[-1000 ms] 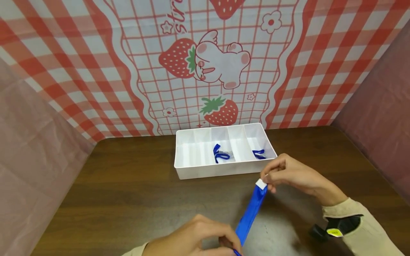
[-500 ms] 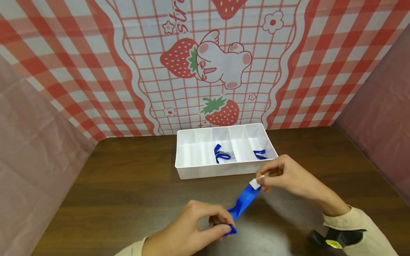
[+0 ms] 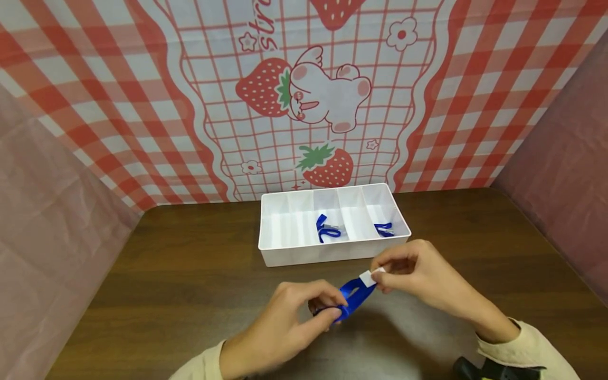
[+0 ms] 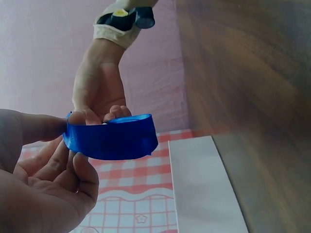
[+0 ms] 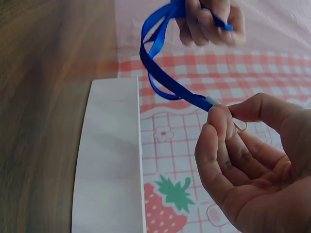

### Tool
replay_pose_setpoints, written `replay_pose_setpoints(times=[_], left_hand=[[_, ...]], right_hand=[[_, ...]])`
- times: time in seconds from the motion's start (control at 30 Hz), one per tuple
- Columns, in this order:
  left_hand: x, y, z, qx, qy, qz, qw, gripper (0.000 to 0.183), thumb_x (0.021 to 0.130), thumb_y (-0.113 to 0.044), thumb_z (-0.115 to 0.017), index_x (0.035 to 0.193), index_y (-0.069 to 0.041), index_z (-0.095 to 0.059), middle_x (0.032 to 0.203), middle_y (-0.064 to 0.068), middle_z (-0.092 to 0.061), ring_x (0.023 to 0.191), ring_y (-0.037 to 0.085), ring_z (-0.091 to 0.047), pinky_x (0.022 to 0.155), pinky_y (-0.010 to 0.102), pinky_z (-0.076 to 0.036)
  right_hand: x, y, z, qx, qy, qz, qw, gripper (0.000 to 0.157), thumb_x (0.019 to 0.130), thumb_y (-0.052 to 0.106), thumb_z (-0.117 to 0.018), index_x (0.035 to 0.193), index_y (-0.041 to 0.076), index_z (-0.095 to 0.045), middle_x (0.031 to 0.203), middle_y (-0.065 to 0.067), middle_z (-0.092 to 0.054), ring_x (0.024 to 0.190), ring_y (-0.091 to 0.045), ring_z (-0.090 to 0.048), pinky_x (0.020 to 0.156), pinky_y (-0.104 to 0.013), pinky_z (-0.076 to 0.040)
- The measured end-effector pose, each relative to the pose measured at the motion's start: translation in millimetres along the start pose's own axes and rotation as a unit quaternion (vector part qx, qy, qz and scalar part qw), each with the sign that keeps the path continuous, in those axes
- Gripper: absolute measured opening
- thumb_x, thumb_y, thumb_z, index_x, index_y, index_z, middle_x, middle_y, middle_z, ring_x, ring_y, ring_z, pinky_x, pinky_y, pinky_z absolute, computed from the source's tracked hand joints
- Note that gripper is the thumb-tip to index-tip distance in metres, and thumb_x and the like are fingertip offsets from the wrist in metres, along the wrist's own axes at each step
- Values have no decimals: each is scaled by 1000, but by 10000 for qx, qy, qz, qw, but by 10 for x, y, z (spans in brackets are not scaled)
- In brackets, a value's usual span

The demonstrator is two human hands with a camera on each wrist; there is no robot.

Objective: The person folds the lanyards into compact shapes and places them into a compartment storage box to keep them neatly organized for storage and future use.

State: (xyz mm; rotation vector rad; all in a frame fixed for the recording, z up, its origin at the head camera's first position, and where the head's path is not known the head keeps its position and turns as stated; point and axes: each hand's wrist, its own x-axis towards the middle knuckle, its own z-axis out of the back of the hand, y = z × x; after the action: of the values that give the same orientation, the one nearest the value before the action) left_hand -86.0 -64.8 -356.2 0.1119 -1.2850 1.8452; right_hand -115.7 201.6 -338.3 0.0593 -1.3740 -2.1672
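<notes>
A blue lanyard (image 3: 357,302) hangs folded between the two hands in front of the white tray. My left hand (image 3: 290,322) pinches its folded strap between thumb and fingers; in the left wrist view the strap (image 4: 112,141) bends into a loop. My right hand (image 3: 420,277) pinches the other end by the white crimp (image 3: 368,278), which looks silvery in the right wrist view. A thin metal ring (image 5: 241,125) shows beside the right fingers there; the rest of the clip is hidden by them.
The white divided tray (image 3: 332,256) stands at the back of the brown table (image 3: 190,285). One blue lanyard (image 3: 328,231) lies in its middle compartment, another (image 3: 385,228) in the rightmost. A checked strawberry cloth (image 3: 328,169) hangs behind.
The left hand has moved up toward the right hand, and the stretched strap has become a shorter fold. The right hand has shifted slightly left, still pinching the crimp end.
</notes>
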Motion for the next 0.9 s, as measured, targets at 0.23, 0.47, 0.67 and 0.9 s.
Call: replay_pose_setpoints(times=[0.23, 0.47, 0.67, 0.9], left_hand=[[106, 25, -32, 139, -166, -76, 9997, 19, 92, -2, -68, 104, -10, -54, 76, -4, -71, 70, -5, -58, 62, 15, -51], [206, 71, -67, 261, -259, 87, 9993, 17, 91, -1, -69, 100, -6, -55, 78, -1, -71, 71, -1, -58, 64, 15, -51], [233, 98, -80, 571, -287, 184, 9978, 17, 91, 0, -68, 99, -7, -55, 81, 0, -72, 72, -1, -59, 65, 15, -50], [237, 65, -87, 1174, -378, 220, 9921, 17, 92, -2, -69, 101, -8, -55, 83, -2, -69, 74, 1, -59, 66, 18, -51]], right_hand=[[-13, 58, -119, -207, -221, 141, 9994, 10, 87, 0, -71, 89, 10, -74, 71, 7, -69, 61, -8, -65, 54, -28, -55], [-18, 99, -238, -186, -194, 320, 9991, 12, 89, 1, -71, 91, 13, -74, 72, 8, -70, 63, -9, -67, 56, -29, -56], [3, 110, -305, -212, -210, 293, 9991, 7, 92, 8, -71, 94, 15, -74, 74, 8, -70, 67, -9, -69, 59, -30, -58], [1, 90, -352, -143, -305, 427, 9985, 8, 93, 8, -71, 97, 14, -74, 78, 5, -72, 71, -10, -69, 65, -30, -58]])
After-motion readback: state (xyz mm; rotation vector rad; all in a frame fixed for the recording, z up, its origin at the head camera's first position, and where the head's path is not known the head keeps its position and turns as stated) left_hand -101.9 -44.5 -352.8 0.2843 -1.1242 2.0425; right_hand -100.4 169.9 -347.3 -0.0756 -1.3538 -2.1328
